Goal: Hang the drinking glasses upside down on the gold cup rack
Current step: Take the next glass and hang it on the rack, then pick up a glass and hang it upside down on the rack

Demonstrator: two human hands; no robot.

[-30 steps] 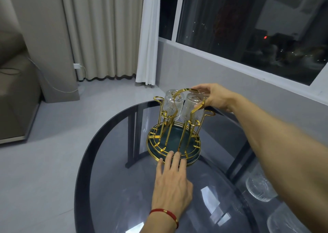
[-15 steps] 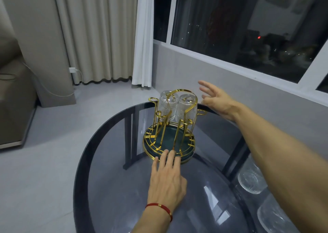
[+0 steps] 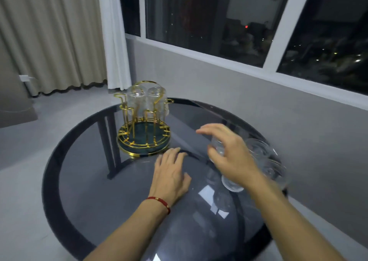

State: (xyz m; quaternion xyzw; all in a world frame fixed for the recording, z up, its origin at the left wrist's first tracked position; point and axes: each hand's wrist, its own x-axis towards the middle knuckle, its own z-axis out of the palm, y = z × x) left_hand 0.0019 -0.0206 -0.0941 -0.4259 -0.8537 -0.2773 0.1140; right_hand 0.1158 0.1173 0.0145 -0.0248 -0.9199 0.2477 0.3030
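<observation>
While unlabelled, glasses beside rack

Round dark glass table filling the lower frame. Left of centre, gold cup rack carrying two upturned glasses. Left hand, red bracelet at the wrist, flat on the tabletop just below the rack's base. Right hand, fingers spread, blurred, over clear glasses clustered at centre right; grip impossible to judge.
</observation>
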